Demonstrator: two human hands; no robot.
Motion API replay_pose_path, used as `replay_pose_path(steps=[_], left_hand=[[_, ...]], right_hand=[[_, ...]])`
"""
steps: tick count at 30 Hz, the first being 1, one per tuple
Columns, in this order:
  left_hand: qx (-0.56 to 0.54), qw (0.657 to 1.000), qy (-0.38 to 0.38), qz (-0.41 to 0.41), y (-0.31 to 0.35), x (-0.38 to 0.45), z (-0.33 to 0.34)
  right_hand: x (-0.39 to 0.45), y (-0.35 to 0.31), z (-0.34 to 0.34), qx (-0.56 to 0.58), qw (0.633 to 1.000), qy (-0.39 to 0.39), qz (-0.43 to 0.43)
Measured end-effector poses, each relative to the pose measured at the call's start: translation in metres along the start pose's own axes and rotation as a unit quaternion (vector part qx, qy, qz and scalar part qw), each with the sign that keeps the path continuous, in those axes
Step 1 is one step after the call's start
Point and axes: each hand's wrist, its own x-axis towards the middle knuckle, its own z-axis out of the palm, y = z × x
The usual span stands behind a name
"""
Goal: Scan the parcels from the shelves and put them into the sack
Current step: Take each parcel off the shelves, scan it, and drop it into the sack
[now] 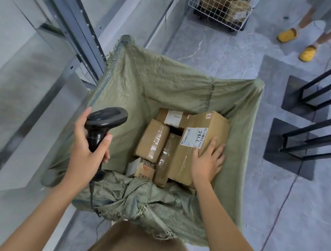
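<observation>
A green woven sack (166,79) stands open in front of me, with several cardboard parcels inside. My left hand (88,148) grips the handle of a black barcode scanner (104,121) over the sack's left side. My right hand (208,160) lies flat, fingers straight, on the near end of a large brown parcel (204,130) with a white label, which rests tilted on top of the others at the right. Smaller boxes (151,142) lie to its left.
Grey metal shelf uprights (73,20) run along the left. A wire cart (222,4) of parcels stands ahead. Another person's legs in yellow shoes (297,41) are at the top right. Black metal frames (328,100) stand on the right floor.
</observation>
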Motion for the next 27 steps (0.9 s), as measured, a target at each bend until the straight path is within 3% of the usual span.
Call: replay_pose_path(steps=[15, 21, 27], left_hand=[[-0.001, 0.999, 0.037, -0.004, -0.003, -0.019, -0.004], [0.003, 0.997, 0.08, -0.007, -0.001, -0.037, -0.019], [0.005, 0.988, 0.152, 0.014, 0.011, -0.078, -0.065]], right_hand=[[0.0, -0.017, -0.012, 0.012, 0.995, 0.03, -0.091], [-0.026, -0.055, -0.018, 0.007, 0.974, 0.048, -0.222], [-0.082, -0.118, -0.016, 0.01, 0.928, -0.002, -0.373]])
